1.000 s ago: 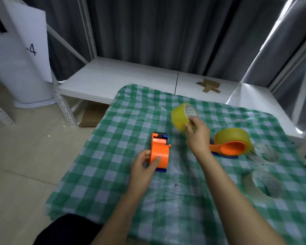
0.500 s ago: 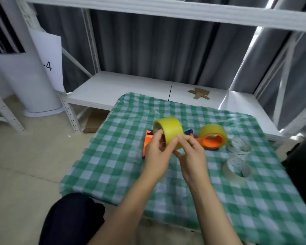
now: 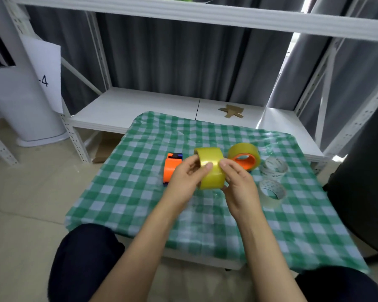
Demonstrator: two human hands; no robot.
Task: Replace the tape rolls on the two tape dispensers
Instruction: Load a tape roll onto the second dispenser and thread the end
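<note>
A yellow tape roll [image 3: 212, 171] is held up above the checked table, gripped from both sides. My left hand [image 3: 183, 182] clasps its left side with the thumb on the outer face, and my right hand [image 3: 238, 184] holds its right side, thumb touching the tape surface. Behind my left hand an orange tape dispenser [image 3: 171, 166] lies on the cloth with no roll visible on it. A second orange dispenser [image 3: 244, 160] behind the roll carries a yellow roll. Two nearly used clear rolls [image 3: 273, 167] [image 3: 271, 192] lie to the right.
The small table has a green-and-white checked cloth [image 3: 140, 192]. Behind it stands a white metal shelf rack [image 3: 140, 110] with cardboard scraps [image 3: 231, 111]. A dark chair back [image 3: 364, 182] is at the right edge. My knees are below the table's near edge.
My left hand left the orange dispenser and joined the right hand on the yellow roll, which came toward me. The camera tilted up, showing more of the shelf.
</note>
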